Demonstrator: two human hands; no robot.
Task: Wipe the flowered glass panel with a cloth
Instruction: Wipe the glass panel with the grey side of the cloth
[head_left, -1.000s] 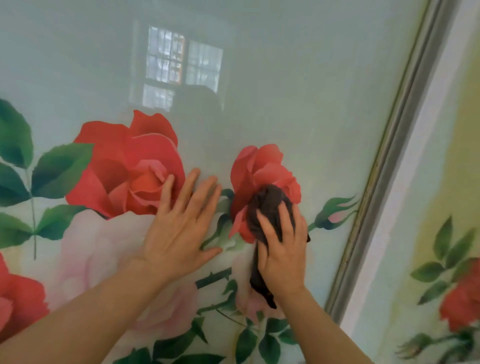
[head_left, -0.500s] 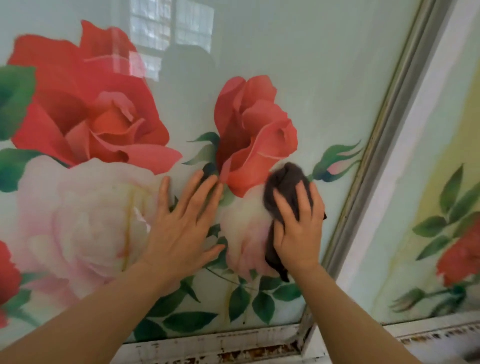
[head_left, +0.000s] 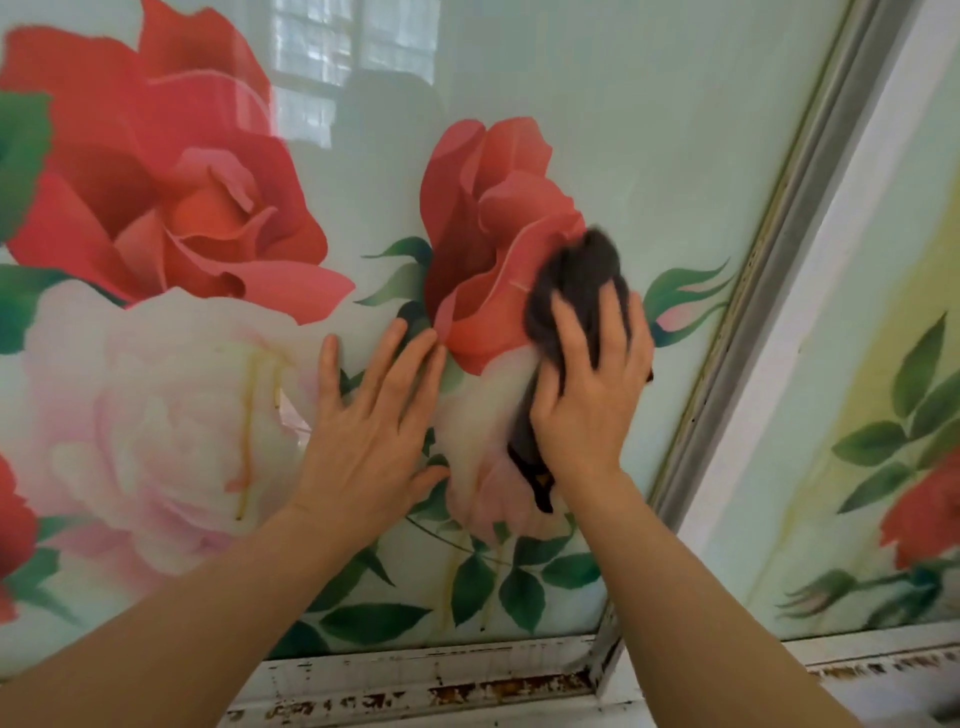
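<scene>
Right hand (head_left: 584, 410), pressing the dark cloth (head_left: 574, 291), has climbed onto the red rose (head_left: 488, 223), apparently mid-stroke; left hand (head_left: 363, 431) stays flat on the glass panel (head_left: 649, 130).

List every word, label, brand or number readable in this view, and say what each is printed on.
None: no readable text shows anywhere. The glass panel carries only painted roses and leaves, the dark cloth is plain, and the chipped white frame shows only rust marks.
</scene>
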